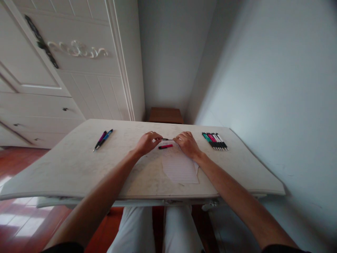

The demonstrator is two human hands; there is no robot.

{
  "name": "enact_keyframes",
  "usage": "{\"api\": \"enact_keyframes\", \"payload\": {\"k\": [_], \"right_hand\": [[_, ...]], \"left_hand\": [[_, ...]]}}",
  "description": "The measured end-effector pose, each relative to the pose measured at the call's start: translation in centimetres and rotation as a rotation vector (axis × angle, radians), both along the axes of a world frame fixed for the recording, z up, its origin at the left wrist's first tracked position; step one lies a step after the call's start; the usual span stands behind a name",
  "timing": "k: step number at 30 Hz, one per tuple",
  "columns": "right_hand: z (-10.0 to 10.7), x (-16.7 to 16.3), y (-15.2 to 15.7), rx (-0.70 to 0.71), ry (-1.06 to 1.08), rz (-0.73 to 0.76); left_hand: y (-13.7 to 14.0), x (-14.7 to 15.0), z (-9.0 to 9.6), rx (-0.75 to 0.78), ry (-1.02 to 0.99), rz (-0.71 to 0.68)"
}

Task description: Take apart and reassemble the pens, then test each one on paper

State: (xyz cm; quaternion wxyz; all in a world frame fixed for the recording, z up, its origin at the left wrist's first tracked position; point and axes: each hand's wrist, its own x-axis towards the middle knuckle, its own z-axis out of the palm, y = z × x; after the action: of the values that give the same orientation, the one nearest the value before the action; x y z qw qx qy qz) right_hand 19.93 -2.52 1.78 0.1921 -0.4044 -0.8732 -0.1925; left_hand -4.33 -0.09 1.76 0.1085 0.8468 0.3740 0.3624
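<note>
A thin dark pen part (pixel 165 139) is up between the two hands, over the far middle of the white table (pixel 79 168). The left hand (pixel 149 142) pinches one end of it with the thumb and fingers. The right hand (pixel 187 143) has its fingertips closed on the other end, and its back faces up. The part is so small that I cannot tell just what it is. Right below it, a red and black pen piece (pixel 165 146) lies on its side, near the top of the lined paper (pixel 180 170). The paper lies flat and runs down toward the table's near edge, partly under the right hand and wrist. Off to the left, well apart from the hands, a purple pen (pixel 101 138) and a blue pen (pixel 105 138) lie side by side, both slanted. Off to the right, a row of pens (pixel 215 141) lies close together, with green, pink and white tops and black lower parts. They are too small for me to count for sure. Past the table's far edge is a brown box-like thing (pixel 165 115). A big white cupboard (pixel 100 95) stands on the left, and a pale wall (pixel 276 88) is on the right. Under the table are the person's white trousers (pixel 139 228) and a shiny red-brown floor (pixel 97 233).
</note>
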Motion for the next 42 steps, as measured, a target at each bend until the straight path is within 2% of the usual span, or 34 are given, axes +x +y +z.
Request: {"api": "enact_keyframes", "payload": {"k": [11,20,28,35,42], "right_hand": [[-0.3,0.1,0.1,-0.008,0.029,0.035],[-0.6,0.6,0.3,-0.067,0.175,0.063],[-0.8,1.1,0.1,-0.108,0.314,0.084],[-1.0,1.2,-0.3,-0.127,0.354,0.073],[-0.7,1.4,-0.1,-0.131,0.41,0.063]], "left_hand": [[-0.1,0.0,0.0,-0.025,0.033,-0.019],[-0.1,0.2,-0.4,-0.073,0.001,0.007],[-0.8,0.6,0.2,-0.058,-0.033,0.019],[-1.5,1.0,0.4,-0.008,-0.107,0.005],[-1.4,1.6,-0.1,-0.044,-0.123,0.008]]}}
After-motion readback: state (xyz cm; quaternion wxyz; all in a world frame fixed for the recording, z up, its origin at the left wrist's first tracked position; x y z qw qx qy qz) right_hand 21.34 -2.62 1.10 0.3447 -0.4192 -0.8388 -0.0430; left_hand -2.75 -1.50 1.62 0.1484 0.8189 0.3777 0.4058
